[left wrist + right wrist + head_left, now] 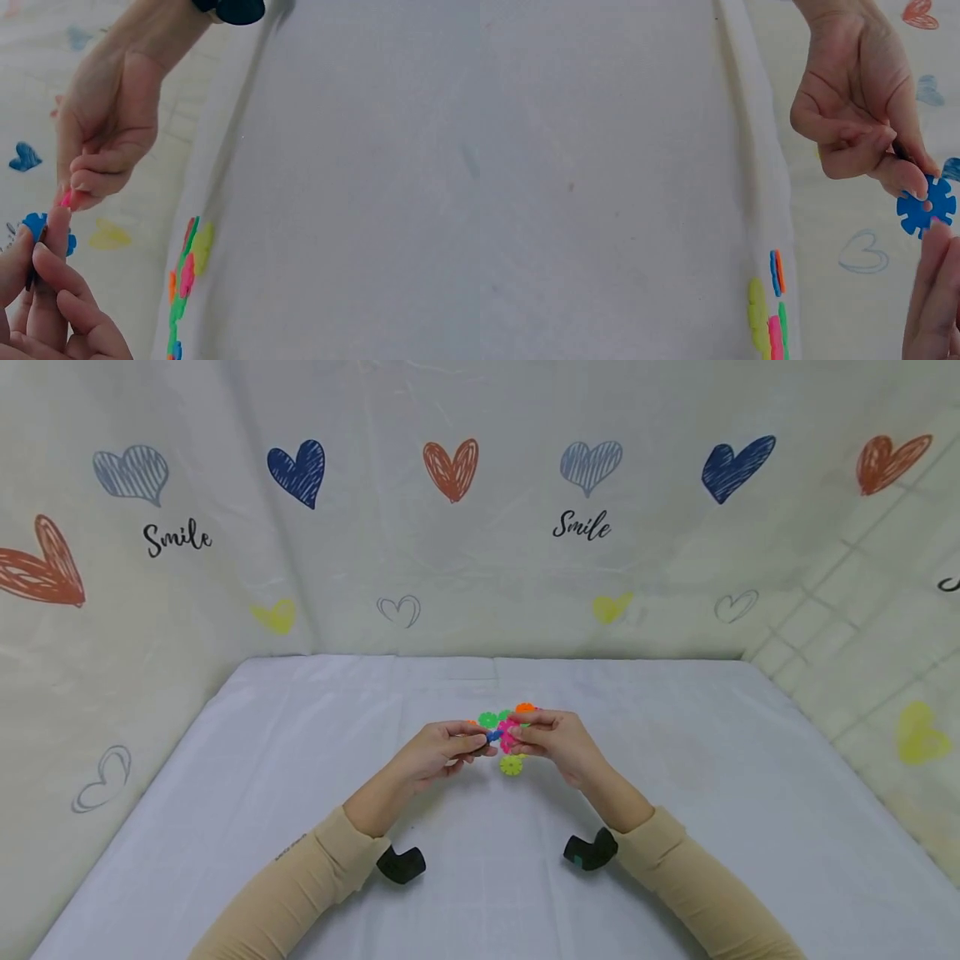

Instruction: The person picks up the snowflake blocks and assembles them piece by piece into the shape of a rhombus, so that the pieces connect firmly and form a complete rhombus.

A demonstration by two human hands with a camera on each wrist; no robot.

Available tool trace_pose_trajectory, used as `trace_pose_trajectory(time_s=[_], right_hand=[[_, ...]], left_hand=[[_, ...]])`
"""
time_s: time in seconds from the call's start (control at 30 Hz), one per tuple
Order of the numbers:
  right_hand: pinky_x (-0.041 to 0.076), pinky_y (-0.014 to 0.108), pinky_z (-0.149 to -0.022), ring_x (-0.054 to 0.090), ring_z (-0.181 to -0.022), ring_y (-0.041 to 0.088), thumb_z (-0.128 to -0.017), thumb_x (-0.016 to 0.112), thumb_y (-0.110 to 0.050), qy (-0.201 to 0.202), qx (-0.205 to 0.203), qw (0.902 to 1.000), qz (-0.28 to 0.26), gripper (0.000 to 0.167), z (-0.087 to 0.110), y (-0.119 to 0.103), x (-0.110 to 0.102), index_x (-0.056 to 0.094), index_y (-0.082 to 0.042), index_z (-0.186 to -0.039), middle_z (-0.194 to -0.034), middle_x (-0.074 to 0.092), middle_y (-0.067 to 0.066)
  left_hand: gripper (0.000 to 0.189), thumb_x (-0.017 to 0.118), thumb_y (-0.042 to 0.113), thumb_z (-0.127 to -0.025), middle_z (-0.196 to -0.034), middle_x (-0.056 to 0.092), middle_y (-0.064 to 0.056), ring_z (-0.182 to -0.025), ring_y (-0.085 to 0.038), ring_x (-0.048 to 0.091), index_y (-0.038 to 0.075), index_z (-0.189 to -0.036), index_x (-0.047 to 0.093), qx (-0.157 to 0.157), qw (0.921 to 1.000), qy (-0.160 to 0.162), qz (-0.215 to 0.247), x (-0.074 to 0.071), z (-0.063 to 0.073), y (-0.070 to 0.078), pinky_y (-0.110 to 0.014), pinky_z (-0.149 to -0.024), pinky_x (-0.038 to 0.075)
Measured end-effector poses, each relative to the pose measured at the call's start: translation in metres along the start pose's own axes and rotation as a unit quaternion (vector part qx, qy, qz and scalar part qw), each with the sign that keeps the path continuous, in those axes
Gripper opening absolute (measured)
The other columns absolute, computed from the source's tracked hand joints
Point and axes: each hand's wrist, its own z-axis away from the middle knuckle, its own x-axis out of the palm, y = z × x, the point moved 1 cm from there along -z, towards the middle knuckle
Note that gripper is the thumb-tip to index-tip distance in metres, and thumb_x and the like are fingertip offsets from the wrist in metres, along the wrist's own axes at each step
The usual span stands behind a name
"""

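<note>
My left hand (438, 750) pinches a blue notched plastic disc (928, 206) between thumb and fingers. A thin dark piece (31, 279) also shows edge-on between the left fingers; its kind is unclear. Opposite, my right hand (562, 743) pinches a pink piece (66, 199) at its fingertips, most of it covered by them. Blue and pink meet or nearly meet between the hands; I cannot tell whether they are joined. Beyond the hands lie loose notched discs, among them a green one (488, 720), an orange one (525, 707) and a yellow one (512, 766).
A white cloth (480, 893) covers the table, and a curtain (517, 552) printed with hearts hangs behind and beside it. Dark wrist-worn devices (401, 865) sit below both wrists. The loose discs lie in a small cluster around the table's middle.
</note>
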Motion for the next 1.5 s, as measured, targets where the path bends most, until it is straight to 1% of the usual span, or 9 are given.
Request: trace_pose_trajectory(time_s=[0.33, 0.47, 0.63, 0.8, 0.93, 1.13, 1.27, 1.37, 1.5], right_hand=[[0.059, 0.028, -0.079, 0.075, -0.077, 0.018, -0.098, 0.066, 0.001, -0.002, -0.007, 0.9999, 0.009, 0.035, 0.002, -0.002, 0.001, 0.06, 0.016, -0.129, -0.095, 0.075, 0.009], [0.059, 0.026, -0.076, 0.074, -0.074, 0.015, -0.099, 0.067, -0.001, -0.018, 0.002, 0.9997, 0.017, 0.035, 0.0, -0.001, -0.001, 0.061, 0.014, -0.13, -0.09, 0.074, 0.008], [0.059, 0.025, -0.075, 0.075, -0.076, 0.015, -0.099, 0.067, -0.003, -0.046, 0.002, 0.9974, 0.056, 0.035, -0.004, 0.005, -0.005, 0.062, 0.013, -0.13, -0.09, 0.074, 0.009], [0.059, 0.024, -0.075, 0.074, -0.077, 0.015, -0.1, 0.066, -0.004, -0.065, 0.013, 0.9946, 0.08, 0.036, -0.01, 0.01, -0.009, 0.061, 0.013, -0.132, -0.089, 0.074, 0.008], [0.059, 0.026, -0.075, 0.073, -0.075, 0.015, -0.1, 0.065, -0.004, -0.069, 0.016, 0.9942, 0.081, 0.036, -0.012, 0.01, -0.009, 0.061, 0.011, -0.132, -0.087, 0.074, 0.008], [0.059, 0.026, -0.074, 0.071, -0.073, 0.014, -0.1, 0.066, -0.006, -0.08, 0.015, 0.9931, 0.084, 0.036, -0.012, 0.009, -0.006, 0.062, 0.01, -0.133, -0.085, 0.074, 0.008], [0.059, 0.026, -0.075, 0.069, -0.075, 0.015, -0.102, 0.066, -0.014, -0.08, 0.012, 0.9916, 0.101, 0.04, -0.01, 0.007, -0.007, 0.061, 0.008, -0.135, -0.084, 0.072, 0.006], [0.059, 0.027, -0.077, 0.069, -0.078, 0.017, -0.104, 0.063, -0.018, -0.082, 0.001, 0.989, 0.123, 0.044, -0.01, 0.005, -0.014, 0.058, 0.008, -0.138, -0.088, 0.072, 0.008], [0.059, 0.028, -0.079, 0.068, -0.083, 0.023, -0.104, 0.061, -0.017, -0.07, -0.011, 0.9861, 0.15, 0.043, -0.014, 0.0, -0.032, 0.056, 0.008, -0.139, -0.097, 0.073, 0.014]], left_hand=[[0.011, 0.067, 0.017, -0.102, -0.094, 0.077, -0.001, -0.075, -0.01, 0.054, 0.009, -0.107, 0.07, 0.003, 0.9998, 0.002, -0.02, 0.0, 0.002, 0.004, -0.023, -0.062, 0.037], [0.019, 0.066, 0.022, -0.102, -0.097, 0.077, -0.001, -0.075, -0.011, 0.055, 0.008, -0.115, 0.068, -0.019, 0.9992, -0.005, -0.036, -0.001, 0.001, 0.001, -0.024, -0.064, 0.038], [0.032, 0.065, 0.025, -0.103, -0.105, 0.077, -0.004, -0.076, -0.012, 0.057, 0.008, -0.13, 0.064, -0.052, 0.9973, -0.018, -0.049, -0.003, -0.001, -0.005, -0.026, -0.067, 0.039], [0.037, 0.065, 0.028, -0.103, -0.112, 0.076, -0.005, -0.079, -0.013, 0.06, 0.009, -0.134, 0.063, -0.069, 0.9958, -0.029, -0.052, -0.004, -0.001, -0.007, -0.027, -0.069, 0.041], [0.041, 0.067, 0.032, -0.102, -0.115, 0.075, -0.005, -0.081, -0.014, 0.061, 0.008, -0.135, 0.063, -0.07, 0.996, -0.036, -0.042, -0.004, -0.002, -0.006, -0.025, -0.068, 0.045], [0.043, 0.067, 0.031, -0.102, -0.113, 0.074, -0.005, -0.081, -0.015, 0.059, 0.004, -0.136, 0.063, -0.061, 0.9963, -0.049, -0.035, -0.003, -0.002, -0.004, -0.024, -0.067, 0.046], [0.041, 0.065, 0.029, -0.103, -0.112, 0.075, -0.004, -0.08, -0.015, 0.059, 0.005, -0.135, 0.063, -0.063, 0.996, -0.052, -0.036, -0.003, -0.003, -0.004, -0.023, -0.067, 0.047], [0.041, 0.064, 0.028, -0.104, -0.114, 0.074, -0.004, -0.08, -0.014, 0.061, 0.004, -0.137, 0.062, -0.067, 0.9955, -0.058, -0.035, -0.005, -0.003, -0.004, -0.023, -0.068, 0.048], [0.044, 0.064, 0.024, -0.104, -0.117, 0.073, -0.005, -0.081, -0.014, 0.062, 0.003, -0.142, 0.057, -0.065, 0.995, -0.066, -0.037, -0.007, -0.002, -0.002, -0.024, -0.071, 0.049]])
